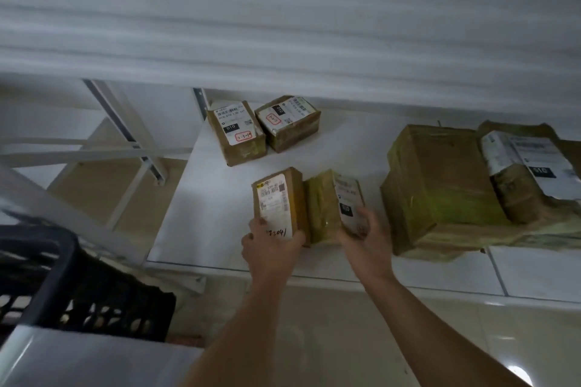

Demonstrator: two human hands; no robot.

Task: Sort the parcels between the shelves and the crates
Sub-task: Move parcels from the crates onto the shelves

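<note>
Two small cardboard parcels stand side by side on the white shelf. My left hand grips the near end of the left parcel, which bears a white label with handwriting. My right hand grips the near end of the right parcel, wrapped in yellowish tape with a label on its right face. The two parcels touch each other. A black plastic crate sits at the lower left.
Two more labelled small parcels lie at the back of the shelf. A large taped box and a labelled parcel occupy the right side. White shelf uprights stand to the left. Tiled floor lies below.
</note>
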